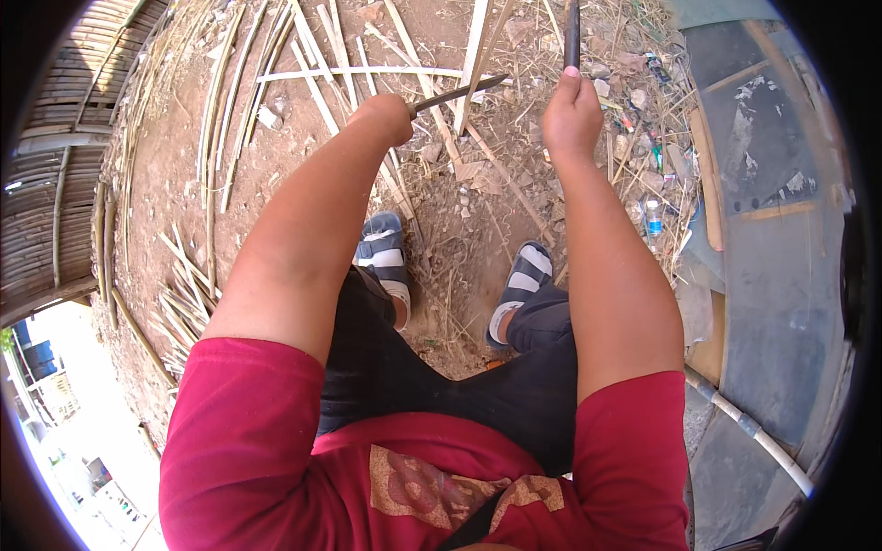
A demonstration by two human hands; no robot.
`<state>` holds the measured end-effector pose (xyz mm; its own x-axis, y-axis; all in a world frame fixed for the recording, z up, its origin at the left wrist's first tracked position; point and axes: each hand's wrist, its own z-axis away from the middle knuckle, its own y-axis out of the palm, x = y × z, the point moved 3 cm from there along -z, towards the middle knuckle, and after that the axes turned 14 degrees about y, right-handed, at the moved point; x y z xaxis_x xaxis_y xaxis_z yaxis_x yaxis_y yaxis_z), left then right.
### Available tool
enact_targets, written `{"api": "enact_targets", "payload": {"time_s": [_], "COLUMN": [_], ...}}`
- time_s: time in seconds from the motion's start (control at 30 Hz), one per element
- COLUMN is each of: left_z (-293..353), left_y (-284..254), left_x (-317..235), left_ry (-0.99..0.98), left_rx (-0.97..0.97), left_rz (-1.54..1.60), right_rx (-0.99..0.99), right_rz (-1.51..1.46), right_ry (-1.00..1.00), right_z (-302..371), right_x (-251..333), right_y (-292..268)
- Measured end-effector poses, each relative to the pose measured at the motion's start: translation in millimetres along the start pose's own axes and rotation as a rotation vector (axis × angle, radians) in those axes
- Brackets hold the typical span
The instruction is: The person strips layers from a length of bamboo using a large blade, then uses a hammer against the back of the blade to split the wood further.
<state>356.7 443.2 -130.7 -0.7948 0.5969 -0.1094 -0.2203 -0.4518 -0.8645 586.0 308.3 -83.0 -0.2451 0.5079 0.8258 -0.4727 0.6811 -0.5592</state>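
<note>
My left hand is closed round the handle of a knife, whose long dark blade points right and slightly up. The blade crosses a pale split bamboo strip that runs up toward the top edge; whether they touch I cannot tell. To the right, my right hand grips a dark, straight rod, thumb on top. Its far end runs out of the picture. A long pale strip lies across other strips just beyond my left hand.
Several bamboo strips lie on the bare dirt at the left, with a pile of shorter pieces nearer me. Rubbish and a plastic bottle litter the right. Grey sheets border the right, and a slatted bamboo wall the left.
</note>
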Motion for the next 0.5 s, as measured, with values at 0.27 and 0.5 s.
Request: {"api": "enact_targets", "payload": {"time_s": [0.27,0.5], "left_z": [-27,-36], "left_y": [22,38], "left_x": [16,34], "left_ry": [0.039,0.028], "left_rx": [0.019,0.032], "left_rz": [-0.005,0.027], "right_rx": [0.246,0.022], "right_rz": [0.450,0.114], "right_ry": [0.067,0.005], "right_z": [23,13], "right_x": [-71,-10], "right_y": [42,28]}}
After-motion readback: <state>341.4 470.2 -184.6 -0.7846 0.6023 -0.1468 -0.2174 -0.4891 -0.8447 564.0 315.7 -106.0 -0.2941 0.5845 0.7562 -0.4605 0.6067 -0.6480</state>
